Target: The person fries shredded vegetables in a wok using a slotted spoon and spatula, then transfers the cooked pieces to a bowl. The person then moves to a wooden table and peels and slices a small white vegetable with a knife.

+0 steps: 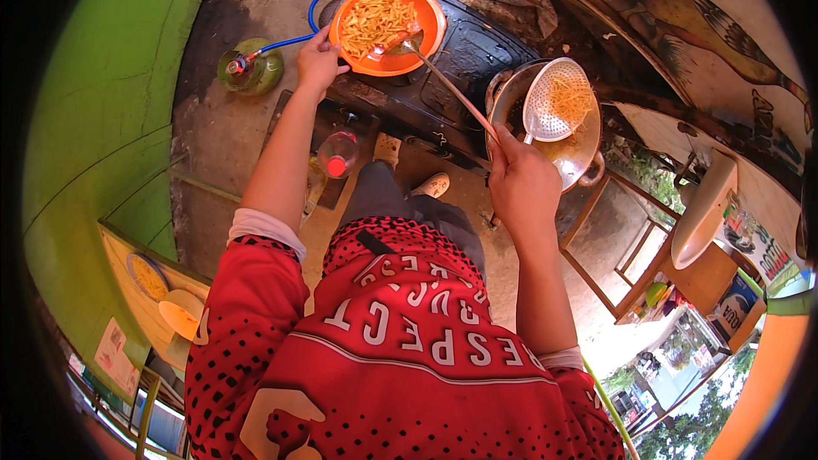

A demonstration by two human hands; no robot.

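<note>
My left hand (pixel 319 64) grips the left rim of an orange plastic bowl (pixel 436 19), which stands on a black gas stove (pixel 476 45). Thin fried strips (pixel 378 22) fill much of the bowl. In my right hand (pixel 525 182) is the long handle of a metal ladle or turner (pixel 457 92), its head inside the bowl beside the strips. A perforated metal skimmer (pixel 543 105) with more strips hangs over a large metal wok (pixel 506 102) at the right. The skimmer's handle passes behind my right hand; whether that hand also holds it cannot be told.
A green gas cylinder (pixel 265 73) with a blue hose (pixel 287 43) stands left of the stove. Below the stove's front edge is a red-capped plastic bottle (pixel 339 154). A wood-framed panel (pixel 617 236) stands at right. Left, a yellow shelf (pixel 121 252) bears bowls with food.
</note>
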